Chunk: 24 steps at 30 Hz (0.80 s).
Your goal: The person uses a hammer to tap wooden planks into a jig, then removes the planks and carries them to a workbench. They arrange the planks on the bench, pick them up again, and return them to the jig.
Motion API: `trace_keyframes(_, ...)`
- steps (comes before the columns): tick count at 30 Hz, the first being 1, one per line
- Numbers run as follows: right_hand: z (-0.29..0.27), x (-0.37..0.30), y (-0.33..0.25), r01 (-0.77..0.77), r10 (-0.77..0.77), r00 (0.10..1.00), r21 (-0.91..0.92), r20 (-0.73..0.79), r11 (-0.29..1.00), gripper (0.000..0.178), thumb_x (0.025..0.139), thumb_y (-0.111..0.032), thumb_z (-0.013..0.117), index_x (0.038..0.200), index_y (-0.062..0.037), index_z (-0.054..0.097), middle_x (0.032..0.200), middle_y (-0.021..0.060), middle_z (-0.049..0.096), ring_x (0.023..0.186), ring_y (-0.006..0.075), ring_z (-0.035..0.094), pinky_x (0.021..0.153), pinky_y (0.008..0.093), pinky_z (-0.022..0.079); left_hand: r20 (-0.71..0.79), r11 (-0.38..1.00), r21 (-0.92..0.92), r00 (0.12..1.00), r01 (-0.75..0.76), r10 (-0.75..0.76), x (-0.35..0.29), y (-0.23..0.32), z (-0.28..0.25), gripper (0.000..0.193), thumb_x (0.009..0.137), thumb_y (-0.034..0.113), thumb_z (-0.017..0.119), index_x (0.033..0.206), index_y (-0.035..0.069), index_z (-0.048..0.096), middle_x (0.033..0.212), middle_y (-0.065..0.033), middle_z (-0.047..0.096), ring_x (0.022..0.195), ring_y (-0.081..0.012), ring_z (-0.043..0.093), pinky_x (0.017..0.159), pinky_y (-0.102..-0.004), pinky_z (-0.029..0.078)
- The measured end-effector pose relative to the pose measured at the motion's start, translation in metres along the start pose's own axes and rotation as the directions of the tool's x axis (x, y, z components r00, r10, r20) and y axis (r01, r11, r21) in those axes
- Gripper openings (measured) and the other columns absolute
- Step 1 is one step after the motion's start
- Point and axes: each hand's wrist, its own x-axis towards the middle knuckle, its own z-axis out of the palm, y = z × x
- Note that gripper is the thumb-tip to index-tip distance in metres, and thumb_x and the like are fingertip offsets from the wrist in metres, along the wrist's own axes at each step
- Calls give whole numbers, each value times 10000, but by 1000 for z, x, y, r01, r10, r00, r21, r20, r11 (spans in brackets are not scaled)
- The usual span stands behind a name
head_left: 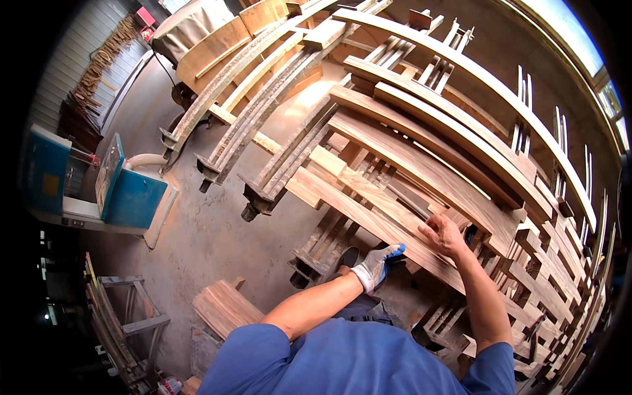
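Observation:
My left hand, in a white glove with blue fingertips, is at the near edge of a long pale wooden board. Its thumb points along that edge; the other fingers are mostly hidden. My bare right hand is over the same board, farther right, with fingers curled together. A narrow dark strip runs between the boards toward these fingertips; whether they hold it, I cannot tell. Behind it lies a wider brown-grained board. The boards rest across metal clamp bars.
More long boards are stacked beyond, among upright metal bars. Clamp ends jut out over the concrete floor on the left. A blue machine stands at far left, a metal frame nearer. Short planks lie beside my left arm.

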Motion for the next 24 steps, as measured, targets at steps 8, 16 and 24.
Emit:
trace_keyframes(8,34,-3,15,-104,50,982,298,184,949,527,1073,-485,618,1216,3,759,1078,234,777,1053,239,724,943,398,555,-154,986,153,987,65,-42,-16,-8,-8,486,910,383,807,1274,75,714,1218,-52,678,1207,-204,580,1106,-403,431)
trace_keyframes(16,-40,51,-9,-72,-150,886,-450,-438,890,788,762,-423,949,1362,-53,597,1376,178,594,1297,342,559,1077,451,486,-143,991,83,985,105,-93,-45,-9,-16,401,904,285,844,1210,50,733,1105,-22,731,1006,-145,677,770,-317,577)
trace_keyframes(24,-49,88,26,-130,-45,941,-482,-334,866,871,587,-352,999,1257,-14,556,1243,210,621,1213,382,592,1073,480,474,-138,963,165,972,214,-192,-32,-18,-41,477,956,334,799,1337,55,730,1265,-41,744,1169,-168,671,1039,-327,512)
